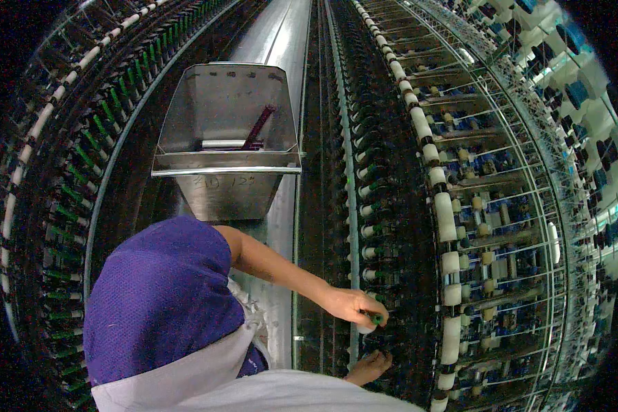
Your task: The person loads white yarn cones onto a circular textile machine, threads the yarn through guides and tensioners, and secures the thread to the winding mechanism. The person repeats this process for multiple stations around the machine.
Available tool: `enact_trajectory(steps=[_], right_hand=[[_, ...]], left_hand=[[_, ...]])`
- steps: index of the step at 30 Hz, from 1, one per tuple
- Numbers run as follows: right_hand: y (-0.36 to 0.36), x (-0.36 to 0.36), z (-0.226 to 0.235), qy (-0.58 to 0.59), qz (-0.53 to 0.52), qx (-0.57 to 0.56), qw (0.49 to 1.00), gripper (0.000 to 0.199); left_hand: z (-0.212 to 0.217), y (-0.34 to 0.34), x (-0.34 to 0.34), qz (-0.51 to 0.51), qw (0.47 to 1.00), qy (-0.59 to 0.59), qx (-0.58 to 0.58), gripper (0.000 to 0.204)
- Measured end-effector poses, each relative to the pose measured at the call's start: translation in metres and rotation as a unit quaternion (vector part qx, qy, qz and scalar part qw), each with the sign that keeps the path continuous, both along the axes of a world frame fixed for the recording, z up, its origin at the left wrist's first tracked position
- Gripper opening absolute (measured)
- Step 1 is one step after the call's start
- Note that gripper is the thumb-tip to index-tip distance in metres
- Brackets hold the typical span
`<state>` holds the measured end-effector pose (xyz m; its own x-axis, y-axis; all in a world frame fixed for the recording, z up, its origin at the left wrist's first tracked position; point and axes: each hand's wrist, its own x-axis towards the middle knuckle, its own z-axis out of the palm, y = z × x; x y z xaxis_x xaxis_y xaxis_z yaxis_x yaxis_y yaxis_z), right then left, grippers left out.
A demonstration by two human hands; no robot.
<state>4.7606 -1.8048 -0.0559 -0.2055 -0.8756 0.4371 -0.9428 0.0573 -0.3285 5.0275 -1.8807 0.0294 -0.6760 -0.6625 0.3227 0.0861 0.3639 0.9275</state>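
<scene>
I take the metal cart [230,199] as my landmark. The largest thing on my feed is the right machine frame [487,226], running lengthwise along the cart's right side, crossed by bars and threads. To the cart's left, the left machine frame [82,158] curves away, darker, bent by my fisheye. Beneath the cart, and stretching on beyond it, the floor [275,34] is a shiny grey strip with a bright glare. Nearer me than the cart, a purple sleeve [161,302] and a white apron [178,364] fill the lower left. Far to the cart's upper right hang pale and blue shapes [590,117], too blurred to identify. A line of white rollers [445,216] runs to the cart's right, with a row of bobbins [371,209] between them and it; green tubes [82,178] stand in line to its left.

My left hand [353,307], below and right of the cart, has its grip pinching a green bobbin [375,318] at that row; I cannot tell whether it touches a spindle. My right hand [371,366] is just below, fingers slightly curled; whether its grip is pinching anything, I cannot tell. Inside the cart lie a magenta rod [259,127] and a white bar [232,144].
</scene>
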Motion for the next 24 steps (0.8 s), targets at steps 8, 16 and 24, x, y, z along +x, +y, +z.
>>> enact_trajectory(steps=[8, 16, 24], right_hand=[[-0.012, -0.014, 0.000, -0.333, 0.037, 0.017, 0.942, 0.030], [-0.017, -0.009, 0.051, -0.567, 0.053, 0.044, 0.821, 0.021], [-0.004, -0.011, 0.130, -0.598, 0.113, -0.014, 0.794, 0.046]], left_hand=[[0.008, 0.004, -0.038, 0.075, 0.997, -0.017, 0.024, 0.039], [0.008, -0.014, -0.069, 0.040, 0.995, 0.090, 0.025, 0.035], [-0.076, -0.022, -0.181, 0.139, 0.986, -0.083, -0.026, 0.040]])
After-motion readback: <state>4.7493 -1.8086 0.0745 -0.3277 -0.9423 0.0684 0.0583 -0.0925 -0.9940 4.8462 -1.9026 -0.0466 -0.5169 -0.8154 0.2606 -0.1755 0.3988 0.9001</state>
